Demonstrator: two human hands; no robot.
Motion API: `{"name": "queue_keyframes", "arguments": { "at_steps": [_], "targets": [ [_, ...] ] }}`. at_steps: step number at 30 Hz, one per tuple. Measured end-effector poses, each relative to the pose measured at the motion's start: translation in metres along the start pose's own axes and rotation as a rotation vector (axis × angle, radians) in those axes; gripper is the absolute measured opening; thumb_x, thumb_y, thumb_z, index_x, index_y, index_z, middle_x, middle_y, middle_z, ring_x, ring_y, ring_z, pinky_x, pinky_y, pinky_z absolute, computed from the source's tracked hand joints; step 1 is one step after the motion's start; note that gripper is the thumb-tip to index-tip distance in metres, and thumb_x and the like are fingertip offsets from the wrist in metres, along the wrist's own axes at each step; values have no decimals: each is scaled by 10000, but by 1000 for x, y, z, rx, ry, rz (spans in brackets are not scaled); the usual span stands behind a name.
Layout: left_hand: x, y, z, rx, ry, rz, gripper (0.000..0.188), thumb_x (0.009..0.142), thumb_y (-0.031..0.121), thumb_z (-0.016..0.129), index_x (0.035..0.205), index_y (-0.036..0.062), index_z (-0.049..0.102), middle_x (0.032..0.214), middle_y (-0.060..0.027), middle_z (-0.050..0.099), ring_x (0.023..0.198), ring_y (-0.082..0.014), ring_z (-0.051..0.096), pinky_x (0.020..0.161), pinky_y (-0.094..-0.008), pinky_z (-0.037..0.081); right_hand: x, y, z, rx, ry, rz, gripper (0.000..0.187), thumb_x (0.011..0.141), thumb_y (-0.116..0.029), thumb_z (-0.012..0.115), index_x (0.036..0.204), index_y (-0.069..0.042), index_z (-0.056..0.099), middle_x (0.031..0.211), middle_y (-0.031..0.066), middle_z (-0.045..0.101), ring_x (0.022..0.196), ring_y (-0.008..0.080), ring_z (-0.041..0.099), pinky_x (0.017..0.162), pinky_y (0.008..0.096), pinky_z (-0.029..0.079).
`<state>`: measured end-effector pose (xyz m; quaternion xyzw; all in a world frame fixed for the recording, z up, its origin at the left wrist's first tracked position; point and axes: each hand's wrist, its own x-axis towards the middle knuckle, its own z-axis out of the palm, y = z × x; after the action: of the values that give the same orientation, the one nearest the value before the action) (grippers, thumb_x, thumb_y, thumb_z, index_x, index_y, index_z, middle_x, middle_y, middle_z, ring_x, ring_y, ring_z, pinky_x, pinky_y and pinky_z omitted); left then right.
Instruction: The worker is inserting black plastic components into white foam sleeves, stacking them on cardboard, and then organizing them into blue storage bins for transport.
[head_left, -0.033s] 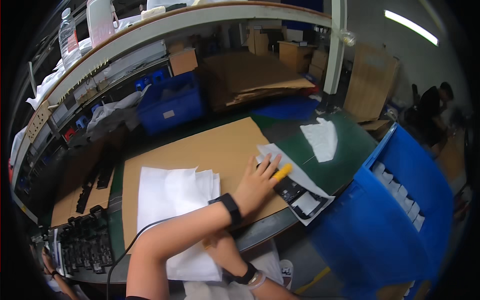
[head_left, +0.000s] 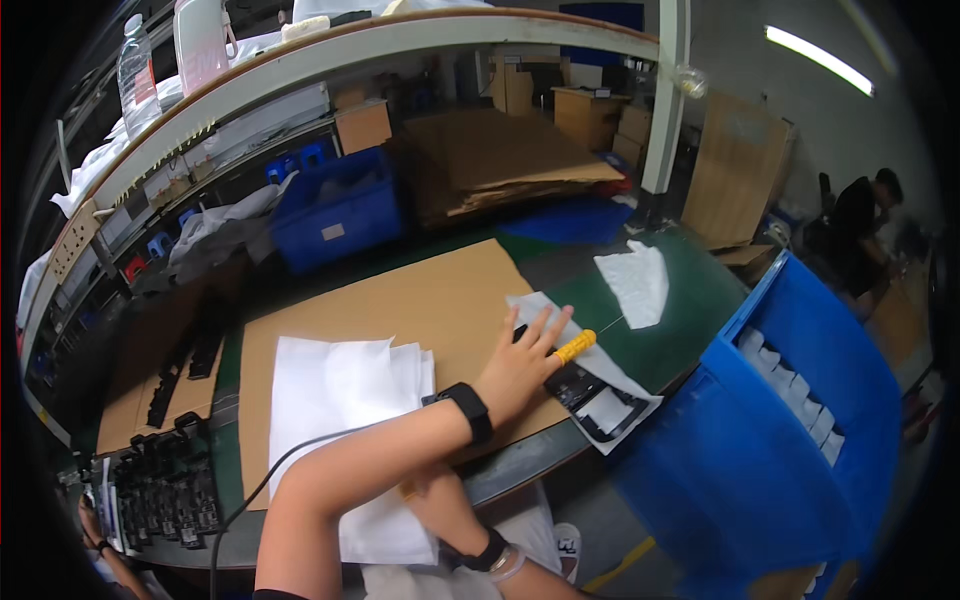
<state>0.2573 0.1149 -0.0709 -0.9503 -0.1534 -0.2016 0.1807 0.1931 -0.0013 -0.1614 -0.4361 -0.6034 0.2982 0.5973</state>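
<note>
My left hand (head_left: pixel 520 370) reaches across, palm down, its fingers spread over the upper end of a black device part (head_left: pixel 570 385). A ridged yellow cover (head_left: pixel 575 347) sits at its thumb. The part lies on a white wrapping sheet (head_left: pixel 640 400) along the table's front edge; my hand hides some of it. Below my left forearm is my right hand (head_left: pixel 430 495), beside a stack of white sheets (head_left: pixel 330 385). That forearm covers part of the right fingers, and I cannot make out their grip. The sheets rest on flat brown cardboard (head_left: pixel 465 290) and hang over the table edge.
At right stands a big blue bin (head_left: pixel 780 430) with white-wrapped pieces. A crumpled white sheet (head_left: pixel 637 283) lies on the green tabletop (head_left: pixel 690 285). Black parts (head_left: pixel 175 485) are lined up at left, near another person's hand (head_left: pixel 90 525). A black cable (head_left: pixel 250 500) runs by my left arm.
My left hand and its yellow thumb cover have shifted slightly right over the black part. The whole view has moved a little; my right hand stays nearly in place.
</note>
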Motion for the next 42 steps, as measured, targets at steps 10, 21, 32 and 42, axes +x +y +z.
{"name": "queue_keyframes", "arguments": {
  "at_steps": [10,21,32,42],
  "targets": [
    [40,-32,5,-395,-754,-169,620,582,83,707,1146,2,462,1154,-201,434,1149,-325,383,933,-401,369,6,-3,-4,-149,-57,68,193,693,-96,594,839,29,583,762,217,528,706,355,528,623,390,439],
    [-2,2,-89,-277,222,-72,573,625,210,659,1108,-8,443,949,-146,470,881,-278,470,757,-385,361,4,-2,-7,-155,-13,86,178,683,-57,580,852,-5,569,762,171,550,733,340,513,665,385,413],
    [-188,-7,-151,-1063,-204,-1171,888,753,428,636,1274,-122,172,1201,-258,388,1140,-272,397,968,-327,303,10,-18,-9,-75,-20,109,204,788,-145,563,940,-21,620,806,196,559,766,331,533,690,371,431],
    [-186,24,-173,-317,-15,-763,747,705,273,693,1251,-69,314,1257,-275,302,1150,-391,358,962,-401,319,9,-15,-9,-68,-36,89,329,837,-306,517,924,3,589,781,176,551,746,294,503,673,344,396]
  ]
}}
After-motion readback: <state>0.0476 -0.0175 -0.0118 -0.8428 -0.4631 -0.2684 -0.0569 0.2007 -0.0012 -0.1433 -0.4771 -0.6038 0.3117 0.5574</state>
